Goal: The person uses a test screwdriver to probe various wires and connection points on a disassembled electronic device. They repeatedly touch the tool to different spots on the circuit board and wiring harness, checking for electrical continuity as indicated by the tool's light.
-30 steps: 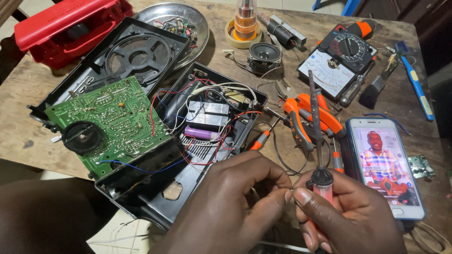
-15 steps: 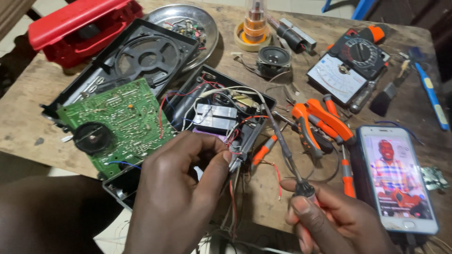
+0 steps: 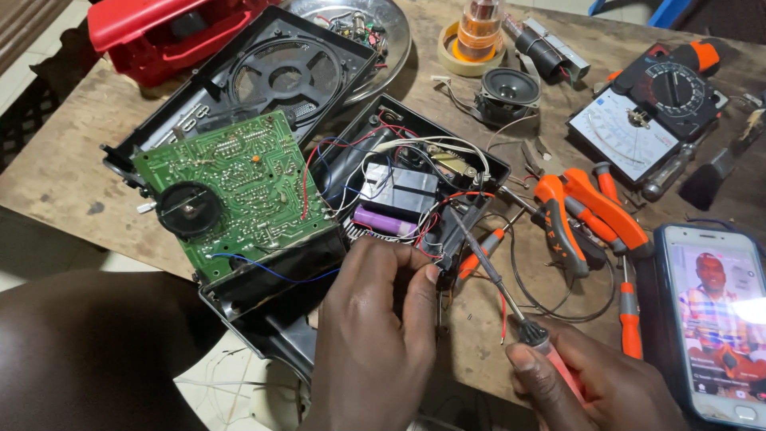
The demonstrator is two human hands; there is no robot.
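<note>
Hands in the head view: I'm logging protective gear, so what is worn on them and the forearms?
Nothing. The left hand and right hand are bare: no gloves, rings or watch show. The left forearm has no sleeve on the part in view. The right wrist is cut off by the frame.

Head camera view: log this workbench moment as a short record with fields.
Left hand: left hand rests at the near edge of the open black plastic device case, fingertips by its wires.
Right hand: right hand grips a thin metal-tipped soldering iron, tip pointing into the case.
Board: green printed circuit board lies tilted over the case's left side.
Inside case: purple cylindrical battery cell.
Right of case: orange-handled pliers; smartphone with lit screen.
Far side: analogue multimeter; small round loudspeaker.
Surface: worn wooden table.
</note>
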